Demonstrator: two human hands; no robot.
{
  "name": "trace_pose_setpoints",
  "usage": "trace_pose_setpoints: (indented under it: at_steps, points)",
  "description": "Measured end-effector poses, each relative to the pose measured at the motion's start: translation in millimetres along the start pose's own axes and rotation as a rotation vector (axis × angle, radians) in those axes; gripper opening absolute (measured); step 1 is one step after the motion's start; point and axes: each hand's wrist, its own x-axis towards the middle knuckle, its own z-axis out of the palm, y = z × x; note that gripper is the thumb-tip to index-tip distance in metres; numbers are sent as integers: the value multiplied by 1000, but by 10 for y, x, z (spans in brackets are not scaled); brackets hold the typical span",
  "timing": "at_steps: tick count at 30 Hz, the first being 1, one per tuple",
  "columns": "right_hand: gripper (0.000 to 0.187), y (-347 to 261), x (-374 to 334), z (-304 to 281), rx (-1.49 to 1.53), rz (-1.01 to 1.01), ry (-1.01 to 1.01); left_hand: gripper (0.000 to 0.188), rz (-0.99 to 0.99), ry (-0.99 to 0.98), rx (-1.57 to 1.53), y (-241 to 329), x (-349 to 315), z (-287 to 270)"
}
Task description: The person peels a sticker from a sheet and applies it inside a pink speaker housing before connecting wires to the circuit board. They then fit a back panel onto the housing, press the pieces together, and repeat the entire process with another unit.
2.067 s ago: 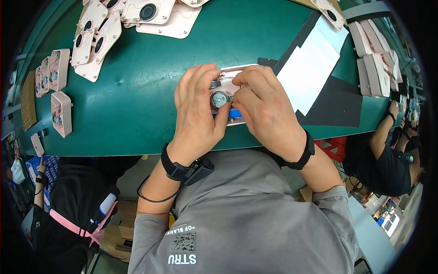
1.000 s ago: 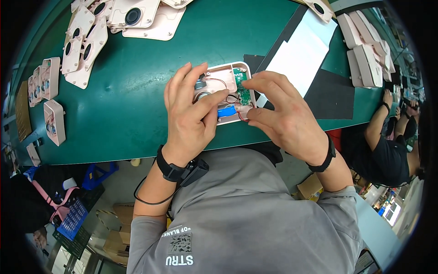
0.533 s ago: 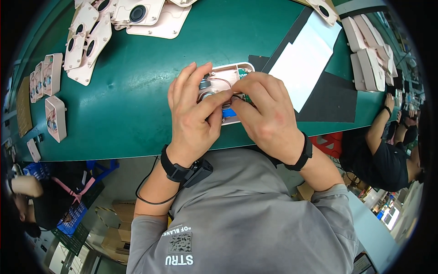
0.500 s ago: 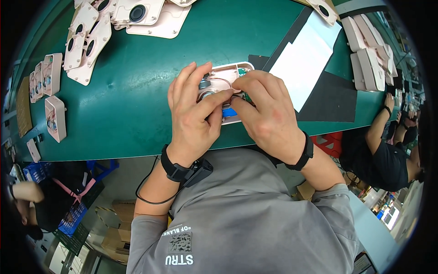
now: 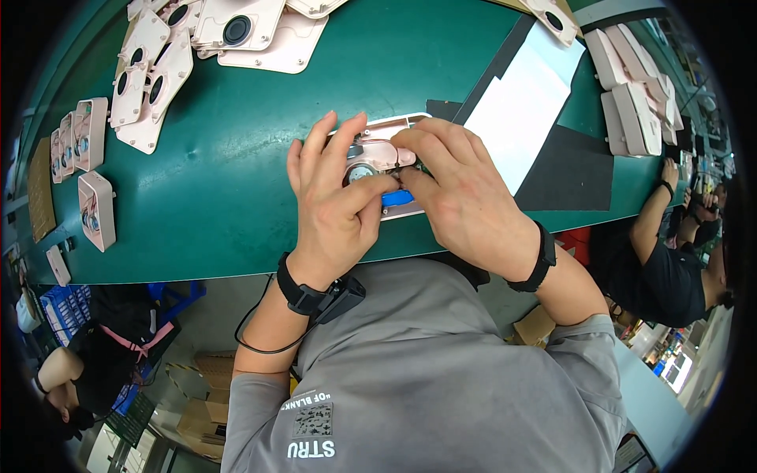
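A pale pink plastic housing (image 5: 380, 124), open side up, lies on the bench between my hands. Inside it show a round silvery part (image 5: 360, 174), a blue block like a battery (image 5: 397, 198), and thin wires (image 5: 380, 142). My left hand (image 5: 335, 205) wraps around the housing's left end, fingers over the far rim and thumb reaching inside, near the blue block. Over the right end, my right hand (image 5: 469, 197) is closed, thumb and forefinger pinched together beside the wires. Its fingers hide what they hold and most of a green circuit board there.
Pink panels with round dark parts (image 5: 236, 30) pile up at the far left. Open pink housings (image 5: 96, 211) stand along the left. White sheets (image 5: 516, 118) lie on black card (image 5: 572, 169) at right, near stacked pink housings (image 5: 635, 118). Other people sit at both sides.
My right hand has turned slightly, its wrist moving right. More of the round part and the wires shows between my hands. The left hand stays on the housing.
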Motion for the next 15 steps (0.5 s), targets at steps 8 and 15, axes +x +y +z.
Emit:
trace_pose_setpoints:
  at_steps: [8, 15]
  points:
    - [19, 83, -72, 2, 263, 89, 137, 21, -31, -209, 231, 161, 108, -88]
    - [20, 16, -103, -49, 261, 190, 136, 25, -78, -236, 235, 213, 153, -103]
